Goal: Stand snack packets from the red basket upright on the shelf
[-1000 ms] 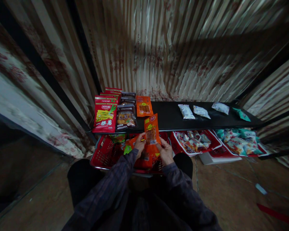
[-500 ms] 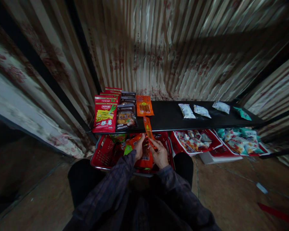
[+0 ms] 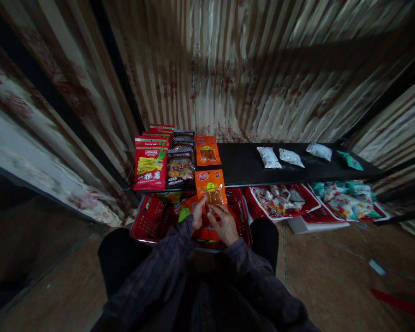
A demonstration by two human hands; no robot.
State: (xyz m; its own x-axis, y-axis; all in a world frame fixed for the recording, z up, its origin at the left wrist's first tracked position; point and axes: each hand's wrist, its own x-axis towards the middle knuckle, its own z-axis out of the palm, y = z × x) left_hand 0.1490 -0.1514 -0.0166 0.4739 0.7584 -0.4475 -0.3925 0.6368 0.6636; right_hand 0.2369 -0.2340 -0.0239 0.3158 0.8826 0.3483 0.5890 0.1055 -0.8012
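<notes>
An orange snack packet (image 3: 210, 180) with a clear window faces me just in front of the black shelf's edge. My left hand (image 3: 198, 216) grips its lower left side, thumb on the front. My right hand (image 3: 225, 225) is closed at its lower right part, with fingers lying over the front. Behind it, a matching orange packet (image 3: 207, 150) stands on the shelf, beside dark potato-slice packets (image 3: 180, 168) and red packets (image 3: 150, 168). Below my hands sits a red basket (image 3: 147, 221) holding more orange and green packets, partly hidden by my hands.
Along the black shelf (image 3: 242, 163), several small white packets (image 3: 269, 157) and a green one (image 3: 350, 160) lie to the right. More red baskets (image 3: 311, 211) with small packets stand under it. A striped curtain (image 3: 235, 83) hangs behind, with dark posts (image 3: 119, 69) at the sides.
The orange packet in my hands has turned from edge-on to face me, its front now showing. My right hand's fingers have shifted onto its front.
</notes>
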